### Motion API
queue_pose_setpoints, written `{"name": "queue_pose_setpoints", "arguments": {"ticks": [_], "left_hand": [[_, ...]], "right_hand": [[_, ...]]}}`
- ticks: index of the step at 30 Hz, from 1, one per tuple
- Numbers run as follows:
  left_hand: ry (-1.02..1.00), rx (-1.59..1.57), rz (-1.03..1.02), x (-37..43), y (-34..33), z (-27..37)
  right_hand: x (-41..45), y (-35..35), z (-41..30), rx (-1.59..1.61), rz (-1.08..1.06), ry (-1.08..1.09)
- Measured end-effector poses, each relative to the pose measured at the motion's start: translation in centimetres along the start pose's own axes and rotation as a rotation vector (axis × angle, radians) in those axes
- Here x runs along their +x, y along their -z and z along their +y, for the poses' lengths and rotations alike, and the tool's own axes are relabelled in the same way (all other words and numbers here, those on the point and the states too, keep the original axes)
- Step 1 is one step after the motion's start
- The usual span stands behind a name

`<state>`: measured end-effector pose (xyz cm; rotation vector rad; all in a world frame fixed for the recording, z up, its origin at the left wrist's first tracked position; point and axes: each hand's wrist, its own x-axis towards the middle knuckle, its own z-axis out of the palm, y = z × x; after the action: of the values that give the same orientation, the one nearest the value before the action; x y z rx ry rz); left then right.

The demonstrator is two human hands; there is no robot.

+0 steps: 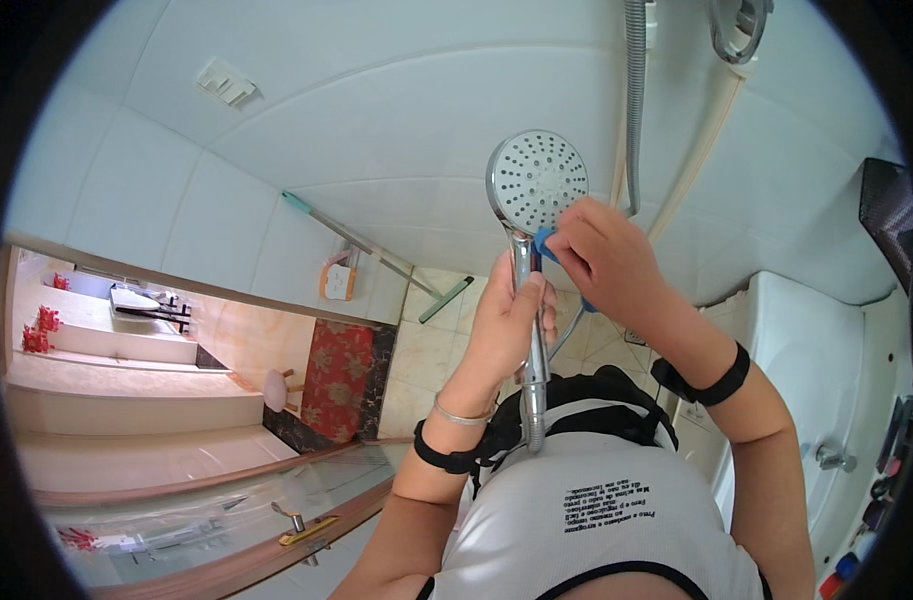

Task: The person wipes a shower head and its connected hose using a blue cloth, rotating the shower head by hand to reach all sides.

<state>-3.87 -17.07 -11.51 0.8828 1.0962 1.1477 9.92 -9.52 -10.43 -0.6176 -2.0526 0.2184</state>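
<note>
A round chrome handheld shower head is held upright before me, its spray face with dark nozzles towards me. My left hand grips its chrome handle, the thumb lying across the front. Below that hand the handle joins a metal shower hose near my shirt. My right hand pinches a blue cloth against the neck, just under the head's lower right rim. Most of the cloth is hidden behind the fingers.
A floor squeegee leans on the tiled wall at left. A white bathtub stands at right. The glass door with its handle is at lower left, beside a red patterned mat. Another metal hose hangs on the wall.
</note>
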Motion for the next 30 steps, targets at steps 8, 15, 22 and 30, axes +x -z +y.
{"name": "queue_pose_setpoints", "arguments": {"ticks": [8,15,22,30], "left_hand": [[0.043,-0.001,-0.016,0.1,0.0,-0.1],[-0.017,0.004,0.0,0.5,-0.5,0.0],[0.005,-0.061,0.03,0.5,-0.8,0.1],[-0.048,0.008,0.042,1.1,-0.8,0.4]], "right_hand": [[-0.3,0.4,-0.5,0.162,0.013,-0.187],[1.0,0.0,-0.3,0.232,0.043,-0.268],[1.6,0.1,-0.5,0.323,0.026,-0.406],[2.7,-0.8,-0.3,0.301,0.18,-0.486]]}}
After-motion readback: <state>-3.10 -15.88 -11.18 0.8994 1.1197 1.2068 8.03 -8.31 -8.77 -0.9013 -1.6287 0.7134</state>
